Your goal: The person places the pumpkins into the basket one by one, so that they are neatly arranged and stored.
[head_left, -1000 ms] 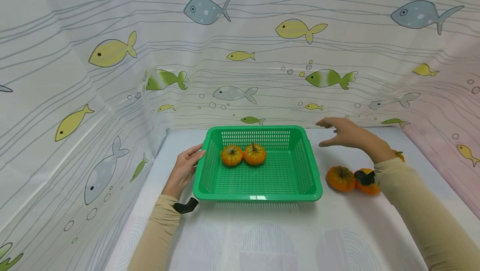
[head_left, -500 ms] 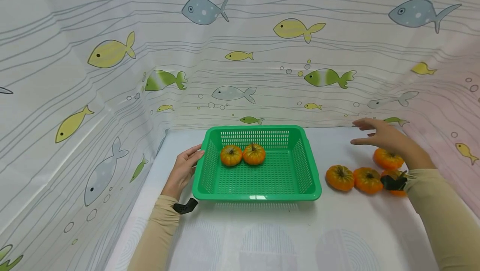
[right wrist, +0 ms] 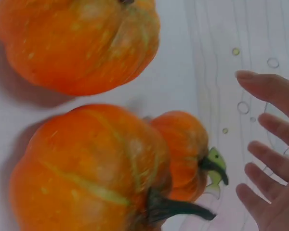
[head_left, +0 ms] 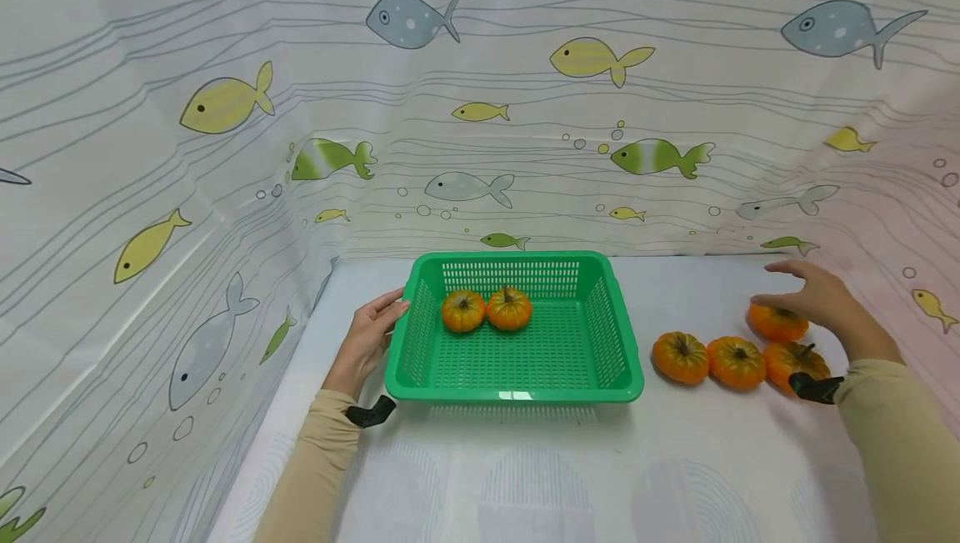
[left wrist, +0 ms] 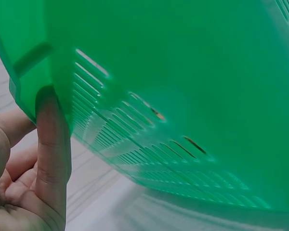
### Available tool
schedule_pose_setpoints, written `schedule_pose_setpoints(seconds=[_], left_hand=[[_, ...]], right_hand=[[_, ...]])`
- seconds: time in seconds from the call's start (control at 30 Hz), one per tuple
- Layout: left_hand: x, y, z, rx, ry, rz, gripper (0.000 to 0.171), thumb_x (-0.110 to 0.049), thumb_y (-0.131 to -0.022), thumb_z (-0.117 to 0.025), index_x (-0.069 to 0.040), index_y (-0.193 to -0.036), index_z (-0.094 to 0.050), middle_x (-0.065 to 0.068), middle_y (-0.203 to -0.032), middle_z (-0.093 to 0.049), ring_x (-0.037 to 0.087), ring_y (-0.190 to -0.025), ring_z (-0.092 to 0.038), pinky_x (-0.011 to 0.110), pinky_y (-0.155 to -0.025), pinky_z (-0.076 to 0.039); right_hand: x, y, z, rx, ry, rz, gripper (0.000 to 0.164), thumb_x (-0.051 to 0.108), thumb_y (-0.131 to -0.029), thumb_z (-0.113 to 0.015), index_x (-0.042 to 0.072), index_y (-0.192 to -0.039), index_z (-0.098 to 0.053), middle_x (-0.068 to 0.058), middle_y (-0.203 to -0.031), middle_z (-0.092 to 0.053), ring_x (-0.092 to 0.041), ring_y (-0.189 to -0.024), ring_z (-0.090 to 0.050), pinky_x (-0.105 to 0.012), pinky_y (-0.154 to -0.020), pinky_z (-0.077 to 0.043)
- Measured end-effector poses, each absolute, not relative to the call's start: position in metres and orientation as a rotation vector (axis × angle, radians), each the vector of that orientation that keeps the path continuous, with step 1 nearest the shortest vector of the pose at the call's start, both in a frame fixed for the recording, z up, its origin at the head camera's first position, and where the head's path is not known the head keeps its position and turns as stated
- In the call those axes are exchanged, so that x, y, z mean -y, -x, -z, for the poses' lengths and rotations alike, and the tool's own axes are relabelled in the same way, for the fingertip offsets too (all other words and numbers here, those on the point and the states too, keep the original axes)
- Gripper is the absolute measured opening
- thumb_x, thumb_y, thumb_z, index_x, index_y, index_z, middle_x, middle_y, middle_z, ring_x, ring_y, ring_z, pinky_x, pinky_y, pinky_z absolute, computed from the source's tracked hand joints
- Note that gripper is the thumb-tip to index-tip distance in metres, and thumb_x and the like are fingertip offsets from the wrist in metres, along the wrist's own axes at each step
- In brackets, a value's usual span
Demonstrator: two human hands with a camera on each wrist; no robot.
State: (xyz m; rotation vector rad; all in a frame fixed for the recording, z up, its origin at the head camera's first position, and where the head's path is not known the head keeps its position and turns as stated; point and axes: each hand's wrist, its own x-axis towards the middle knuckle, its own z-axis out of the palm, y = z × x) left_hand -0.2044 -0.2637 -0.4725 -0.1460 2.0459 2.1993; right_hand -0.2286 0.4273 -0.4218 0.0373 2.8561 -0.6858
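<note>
Backing the white table [head_left: 480, 468] hangs fish-print cloth [head_left: 540, 151]; the left hand [head_left: 367, 339] grips a basket [head_left: 513, 395], the right hand [head_left: 825, 301] hovers, loosely spread, near pumpkins [head_left: 778, 324].

I see a soft and even light here, not very strong. In the head view, a small white glare sits on the near rim of the green basket [head_left: 450, 394], at lower centre, and a faint shadow falls on the table [head_left: 555, 443] below. In the right wrist view, the pumpkins [right wrist: 86, 168] look slightly blurred, with soft shadows towards the left.
</note>
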Motion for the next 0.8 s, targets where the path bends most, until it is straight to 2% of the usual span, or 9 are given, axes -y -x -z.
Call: schedule_pose_setpoints(seconds=[0.1, 0.3, 0.6, 0.8], left_hand=[[0.263, 0.204, 0.472, -2.051, 0.144, -2.200, 0.059, -0.024, -0.103, -0.066, -0.006, -0.156, -0.045, -0.011, -0.108, -0.073, 0.004, -0.089, -0.074, 0.022, -0.077, -0.065], [0.263, 0.204, 0.472, -2.040, 0.156, -2.208, 0.059, -0.023, -0.104, -0.066, -0.006, -0.156, -0.045, -0.010, -0.108, -0.074, 0.005, -0.088, -0.075, 0.023, -0.077, -0.065], [0.263, 0.203, 0.471, -2.039, 0.167, -2.219, 0.057, -0.022, -0.103, -0.066, -0.006, -0.155, -0.046, -0.009, -0.107, -0.074, 0.005, -0.087, -0.075, 0.022, -0.076, -0.065], [0.263, 0.204, 0.472, -2.038, 0.162, -2.216, 0.057, -0.023, -0.104, -0.065, -0.006, -0.155, -0.046, -0.010, -0.107, -0.073, 0.004, -0.087, -0.075, 0.023, -0.076, -0.065]], right_hand=[[-0.437, 0.226, 0.429, -2.840, -0.097, 0.723, 0.100, 0.054, -0.093, -0.072, -0.008, -0.156, -0.027, -0.047, -0.154, -0.019, -0.069, -0.133, -0.022, -0.085, -0.104, -0.031], [-0.448, 0.224, 0.442, -2.792, -0.189, 0.776, 0.109, 0.057, -0.095, -0.068, -0.013, -0.157, -0.013, -0.051, -0.150, -0.021, -0.069, -0.130, -0.027, -0.080, -0.105, -0.037], [-0.455, 0.221, 0.454, -2.754, -0.193, 0.770, 0.104, 0.060, -0.095, -0.065, -0.016, -0.153, -0.022, -0.050, -0.148, -0.026, -0.066, -0.127, -0.034, -0.079, -0.102, -0.041], [-0.456, 0.219, 0.458, -2.710, -0.199, 0.781, 0.104, 0.061, -0.095, -0.065, -0.015, -0.152, -0.023, -0.049, -0.147, -0.026, -0.065, -0.124, -0.036, -0.077, -0.100, -0.043]])
